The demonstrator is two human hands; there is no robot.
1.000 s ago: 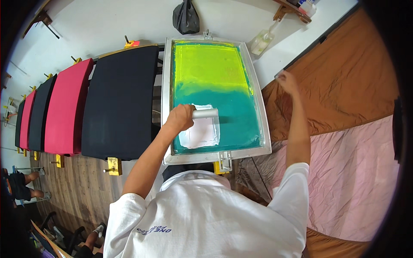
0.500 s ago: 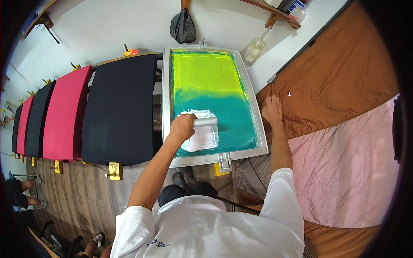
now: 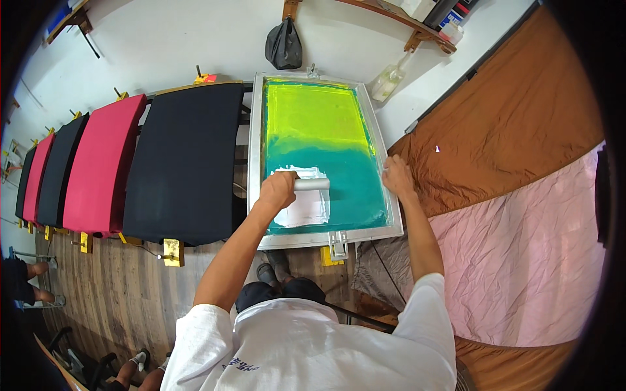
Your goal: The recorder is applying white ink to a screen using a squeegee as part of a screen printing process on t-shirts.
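My left hand [image 3: 278, 189] is wrapped round the end of a silver-coloured squeegee [image 3: 313, 184]. It lies across the upper part of a white ink patch [image 3: 302, 212] on a printing screen. The screen's mesh is bright yellow-green [image 3: 313, 114] at the far half and teal [image 3: 355, 195] at the near half. A pale metal screen frame [image 3: 255, 163] surrounds it. At the frame's right side my right hand [image 3: 398, 176] has its fingers curled over the rim. Metal clamps [image 3: 338, 246] hold the frame at its near and far edges.
To the left stand several fabric-covered boards, the closest a black one [image 3: 186, 163], then a pink one [image 3: 104, 163]. Brown cloth [image 3: 502, 117] and pink cloth [image 3: 515, 254] hang at the right. A black bag [image 3: 284, 44] and a shelf [image 3: 398, 19] are on the wall.
My right hand has moved left from beside the screen onto the frame's right rim. My left hand and the squeegee stay in nearly the same place on the screen.
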